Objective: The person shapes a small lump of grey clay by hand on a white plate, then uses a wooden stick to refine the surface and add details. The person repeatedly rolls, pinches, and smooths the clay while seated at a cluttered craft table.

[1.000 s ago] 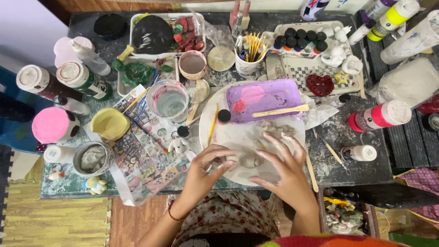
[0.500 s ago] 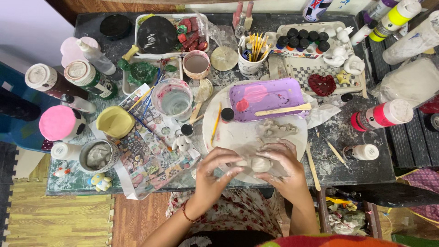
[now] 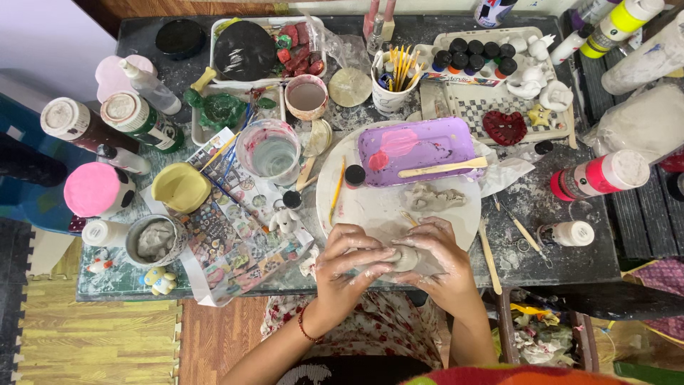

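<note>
My left hand (image 3: 347,265) and my right hand (image 3: 434,262) are cupped together around a grey lump of clay (image 3: 405,258) at the near edge of a round white board (image 3: 370,207). Both hands are smeared with clay, and their fingers press the lump from either side. A second grey clay shape (image 3: 431,197) lies on the board just beyond my hands. Behind it sits a purple tray (image 3: 417,146) with pink paint and a wooden stick (image 3: 442,168) across it. A small black cap (image 3: 355,175) rests by the tray's left end.
The dark table is crowded: a water cup (image 3: 274,152), yellow bowl (image 3: 181,187), tub of clay (image 3: 154,240), pink-lidded jar (image 3: 92,190), cup of brushes (image 3: 394,78), paint pots (image 3: 474,55), red heart (image 3: 504,127) and bottles (image 3: 598,175). A printed sheet (image 3: 231,235) lies at the left.
My hands have drawn back from the board's middle to its near edge and closed together around the lump of clay. The view has shifted slightly.
</note>
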